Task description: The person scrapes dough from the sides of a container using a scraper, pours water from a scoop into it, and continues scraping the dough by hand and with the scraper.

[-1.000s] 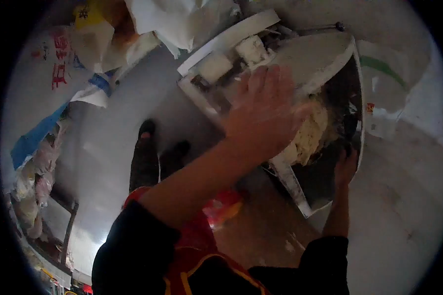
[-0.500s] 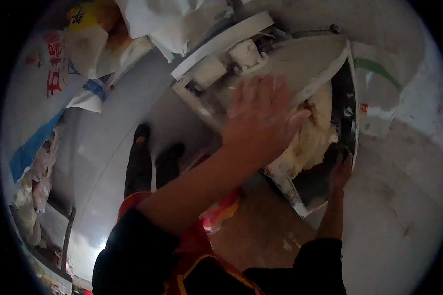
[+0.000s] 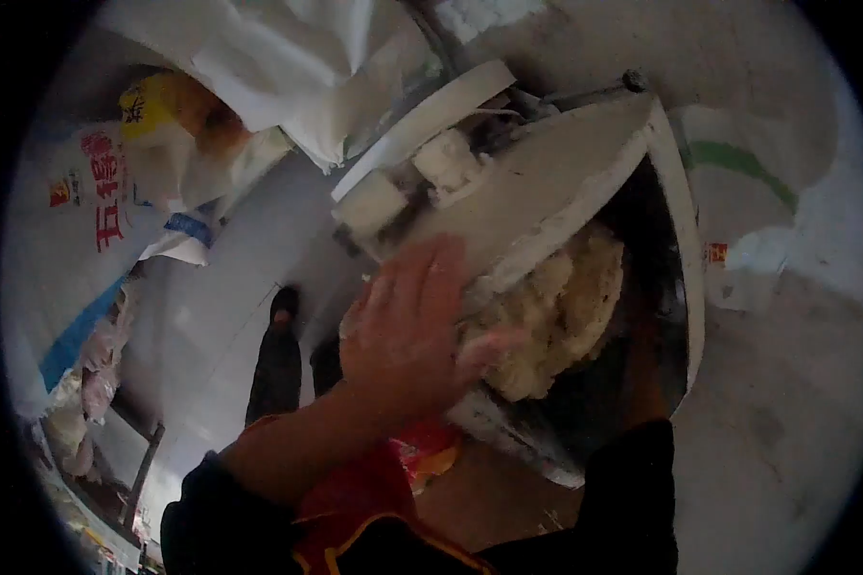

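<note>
My left hand [image 3: 412,326] lies palm down, fingers extended and thumb out, by the near edge of a pale, flour-dusted machine cover [image 3: 556,163]. Its thumb is beside a lumpy mass of yellowish dough [image 3: 556,316] inside the dark machine tub [image 3: 686,316]. My right hand [image 3: 647,345] reaches down into the tub's shadow, to the right of the dough. Its fingers are too dark to make out, and so is anything they touch.
Printed white sacks [image 3: 110,192] lie at the left, and a large white sheet or bag [image 3: 288,57] at the top. Behind the machine is a sack with a green stripe [image 3: 743,163]. Someone's dark-clad leg [image 3: 278,369] shows on the grey floor. A red and yellow bag [image 3: 422,455] is below the tub.
My left hand has moved left and down, off the cover's middle. My right hand has gone from the tub's rim deeper inside. The view has shifted, and more dough shows.
</note>
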Demonstrator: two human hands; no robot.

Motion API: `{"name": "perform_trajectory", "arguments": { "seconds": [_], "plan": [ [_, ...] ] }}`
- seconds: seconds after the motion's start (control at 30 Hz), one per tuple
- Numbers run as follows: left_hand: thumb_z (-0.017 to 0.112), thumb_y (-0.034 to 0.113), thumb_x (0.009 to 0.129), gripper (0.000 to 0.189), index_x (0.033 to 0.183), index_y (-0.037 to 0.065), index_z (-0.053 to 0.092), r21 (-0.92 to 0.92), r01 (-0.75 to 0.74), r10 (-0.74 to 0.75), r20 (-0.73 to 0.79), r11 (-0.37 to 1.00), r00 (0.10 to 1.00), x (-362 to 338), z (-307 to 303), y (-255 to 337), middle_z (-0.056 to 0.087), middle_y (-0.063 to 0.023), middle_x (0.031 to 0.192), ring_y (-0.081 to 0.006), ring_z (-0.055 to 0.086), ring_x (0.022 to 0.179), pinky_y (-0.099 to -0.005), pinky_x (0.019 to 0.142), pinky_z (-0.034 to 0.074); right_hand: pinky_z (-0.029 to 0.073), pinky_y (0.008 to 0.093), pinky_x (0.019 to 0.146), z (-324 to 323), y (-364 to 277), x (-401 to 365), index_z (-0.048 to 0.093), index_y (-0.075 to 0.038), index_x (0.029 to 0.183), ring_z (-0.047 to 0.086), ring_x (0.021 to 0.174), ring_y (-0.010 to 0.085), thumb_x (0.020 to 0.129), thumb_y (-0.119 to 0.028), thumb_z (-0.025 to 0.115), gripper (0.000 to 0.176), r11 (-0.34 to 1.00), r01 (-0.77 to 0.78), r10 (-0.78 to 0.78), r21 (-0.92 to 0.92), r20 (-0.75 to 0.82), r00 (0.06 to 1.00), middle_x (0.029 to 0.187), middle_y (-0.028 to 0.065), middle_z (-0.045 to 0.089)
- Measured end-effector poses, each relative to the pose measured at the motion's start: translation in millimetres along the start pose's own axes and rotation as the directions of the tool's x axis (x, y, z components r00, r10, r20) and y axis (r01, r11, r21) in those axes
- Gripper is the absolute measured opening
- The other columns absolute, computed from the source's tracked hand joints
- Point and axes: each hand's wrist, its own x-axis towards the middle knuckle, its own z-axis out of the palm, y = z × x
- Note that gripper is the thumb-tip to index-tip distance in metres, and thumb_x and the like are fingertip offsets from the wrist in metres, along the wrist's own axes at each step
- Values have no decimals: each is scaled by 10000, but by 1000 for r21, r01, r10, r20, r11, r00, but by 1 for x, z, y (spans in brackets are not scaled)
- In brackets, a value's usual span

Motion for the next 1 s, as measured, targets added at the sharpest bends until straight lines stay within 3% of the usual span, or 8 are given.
{"name": "perform_trajectory", "arguments": {
  "seconds": [0.2,0.43,0.63,0.73,0.77,0.87,0.97,1.0],
  "plan": [
    [515,491,784,661,1190,-15,391,0,-4,4,17,1000,1000,-6,1,-2,461,-188,1133,-350,496,1002,-426,764,462,403,406,848,-14,-99,60,443,-40,1200,509,991,350,881,-280,414,400,990,128,-121,64,-107,987,1110,187,521],
    [560,409,768,602,1165,-14,399,-6,-4,4,-13,1000,1000,-7,-2,-2,458,-189,1112,-349,498,963,-426,730,460,413,416,830,-65,-62,-54,441,-55,1203,516,970,341,877,-267,419,389,996,54,-60,-65,-96,994,1105,178,521],
    [567,374,772,539,1119,-16,430,47,18,-16,-25,999,1000,-3,-6,-2,489,-181,1046,-335,520,912,-390,710,467,421,425,815,-57,-118,2,439,-68,1206,522,953,334,874,-256,424,382,997,80,-83,-24,-159,984,1101,171,521],
    [553,356,791,501,1098,-24,441,5,-64,64,-108,998,992,-6,-1,-1,505,-183,1022,-335,529,890,-375,700,472,425,429,808,-90,-126,-67,438,-74,1207,525,944,331,873,-251,426,379,991,-4,-17,-130,-154,988,1098,167,521],
    [550,351,797,492,1093,-27,443,-7,-92,90,-145,996,985,-7,1,-2,508,-184,1017,-335,530,887,-374,699,472,443,431,766,-105,-124,-98,460,-76,1180,556,868,325,863,-249,445,361,978,-43,10,-205,-158,987,1023,162,560],
    [544,345,807,472,1075,-31,447,40,-127,133,-226,991,965,-8,3,-8,516,-185,1005,-333,533,875,-371,697,471,458,442,710,-107,-98,-142,463,-75,1174,563,847,333,841,-226,486,366,884,104,-211,-456,-190,959,991,164,571],
    [544,351,808,468,1062,-32,451,25,-137,139,-219,990,966,-11,-1,-6,516,-187,1003,-330,532,868,-370,699,467,457,438,725,-128,-95,-200,454,-66,1180,570,869,315,833,-215,506,382,878,175,-176,-445,39,984,1007,160,575],
    [545,353,807,469,1058,-31,452,8,-135,134,-212,991,968,-11,-3,-6,515,-188,1004,-329,531,866,-370,700,465,452,429,740,-142,-101,-218,455,-65,1182,568,877,314,835,-200,500,376,918,78,-62,-388,53,997,1011,166,573]
  ]
}}
